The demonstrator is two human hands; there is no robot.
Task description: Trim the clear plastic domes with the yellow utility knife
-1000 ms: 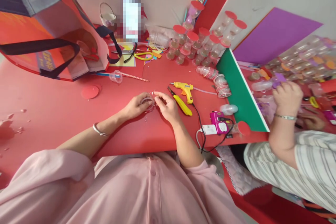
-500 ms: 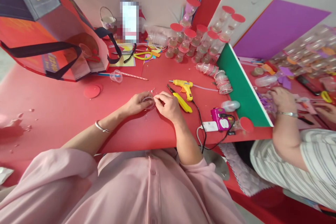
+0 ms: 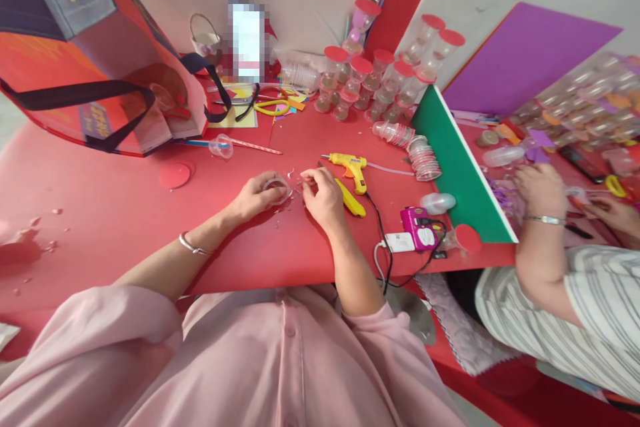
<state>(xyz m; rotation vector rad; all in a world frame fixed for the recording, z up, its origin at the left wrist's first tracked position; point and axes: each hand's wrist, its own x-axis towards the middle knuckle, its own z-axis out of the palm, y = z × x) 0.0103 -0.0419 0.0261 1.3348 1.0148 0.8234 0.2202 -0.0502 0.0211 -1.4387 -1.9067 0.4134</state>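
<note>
My left hand is closed on a clear plastic cup, its round rim facing up. Just to the right, my right hand has its fingertips pinched together beside small clear scraps; anything between them is too small to make out. A yellow utility knife lies partly behind my right hand. Beyond it rests a yellow glue gun with a clear glue stick out of its back. A red disc and another clear cup lie at the left.
A large red bag stands at the left. Red-capped cup pairs and stacked cups stand at the back right. A green divider borders a co-worker's hands. A pink box with cables lies near the front edge.
My right hand has moved slightly right, away from the cup, which now shows more of its rim. My left hand keeps its hold. The co-worker's hands have shifted slightly.
</note>
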